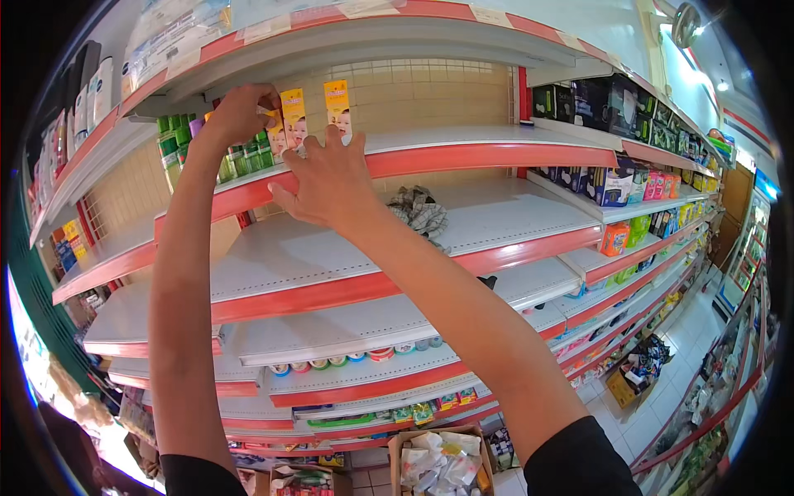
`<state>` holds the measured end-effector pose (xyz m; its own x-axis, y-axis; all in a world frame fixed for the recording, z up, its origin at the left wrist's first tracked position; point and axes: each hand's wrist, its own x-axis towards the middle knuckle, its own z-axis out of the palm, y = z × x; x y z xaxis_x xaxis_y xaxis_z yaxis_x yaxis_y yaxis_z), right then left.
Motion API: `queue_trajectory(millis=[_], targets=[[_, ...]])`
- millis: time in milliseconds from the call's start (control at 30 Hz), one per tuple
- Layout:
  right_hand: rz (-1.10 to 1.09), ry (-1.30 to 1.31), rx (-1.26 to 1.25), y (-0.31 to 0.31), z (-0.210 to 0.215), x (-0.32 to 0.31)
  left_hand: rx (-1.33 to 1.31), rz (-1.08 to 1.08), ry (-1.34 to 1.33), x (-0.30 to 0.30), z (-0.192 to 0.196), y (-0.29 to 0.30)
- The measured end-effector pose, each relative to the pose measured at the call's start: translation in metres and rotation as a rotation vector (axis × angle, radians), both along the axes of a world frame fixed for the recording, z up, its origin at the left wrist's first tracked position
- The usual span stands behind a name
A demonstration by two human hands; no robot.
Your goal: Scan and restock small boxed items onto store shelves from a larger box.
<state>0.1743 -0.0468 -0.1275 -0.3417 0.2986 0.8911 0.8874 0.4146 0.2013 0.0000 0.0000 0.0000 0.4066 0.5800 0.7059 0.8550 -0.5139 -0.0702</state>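
My left hand (241, 116) is up at the left end of a white shelf with a red front edge (496, 156). Its fingers are closed at the top of a slim yellow box (276, 136), which they partly hide. Right beside that box stands a similar yellow box (294, 112) with a baby picture, upright on the shelf. A third yellow box (337, 99) stands apart, farther right. My right hand (327, 178) is in front of the shelf edge, fingers spread, fingertips just before the lower parts of the boxes. No object shows in its grasp.
Green bottles (240, 161) stand left of the boxes, behind my left forearm. A crumpled checked cloth (418, 213) lies on the shelf below. An overhead shelf (397, 33) hangs above my hands. Cartons of goods (438, 463) sit on the floor; stocked shelves (653, 182) continue right.
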Motion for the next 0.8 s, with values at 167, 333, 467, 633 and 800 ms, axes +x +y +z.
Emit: queue_trajectory(millis=[167,333,467,633,800], targets=[[-0.037,-0.038,-0.054,0.003,0.009,-0.003,-0.006,-0.012,-0.003,0.000,0.006,-0.002],[0.079,0.084,0.069,0.013,-0.005,-0.004,-0.023,-0.040,-0.013,-0.001,0.002,-0.001],[0.084,0.091,0.093,0.014,-0.008,-0.001,-0.004,0.009,-0.024,0.006,0.001,-0.006],[0.075,0.095,0.112,0.015,-0.008,-0.003,-0.042,-0.043,-0.049,0.001,0.006,-0.002],[0.070,0.102,0.086,0.013,-0.007,-0.004,-0.092,-0.052,-0.061,0.000,0.012,-0.001]])
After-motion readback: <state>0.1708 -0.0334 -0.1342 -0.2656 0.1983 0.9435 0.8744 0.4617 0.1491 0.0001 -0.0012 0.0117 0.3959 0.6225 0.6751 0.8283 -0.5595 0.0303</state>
